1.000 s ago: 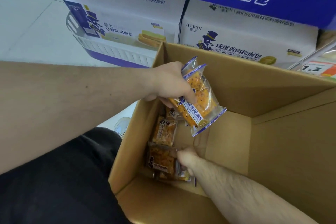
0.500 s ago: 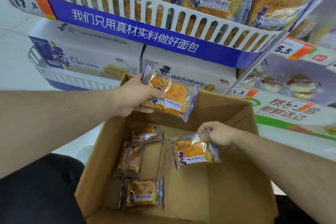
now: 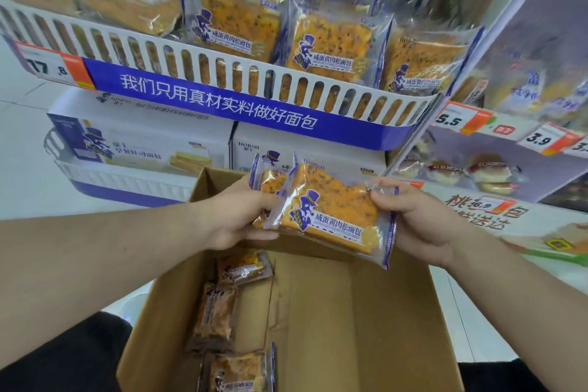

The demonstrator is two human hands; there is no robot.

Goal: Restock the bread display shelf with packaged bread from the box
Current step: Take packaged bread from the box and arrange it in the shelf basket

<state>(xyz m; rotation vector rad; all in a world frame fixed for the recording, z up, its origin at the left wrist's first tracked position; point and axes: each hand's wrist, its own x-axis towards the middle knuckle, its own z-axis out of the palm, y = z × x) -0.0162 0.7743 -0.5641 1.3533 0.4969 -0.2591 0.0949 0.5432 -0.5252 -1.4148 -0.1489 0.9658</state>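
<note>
Three bread packets [image 3: 219, 312] lie along the left floor of our cardboard box [image 3: 366, 328]. Above it, our left hand [image 3: 235, 216] and right hand [image 3: 416, 219] each grip stacked bread packs [image 3: 331, 213], apparently two. Beyond, the display shelf [image 3: 222, 73] holds matching packs.
</note>
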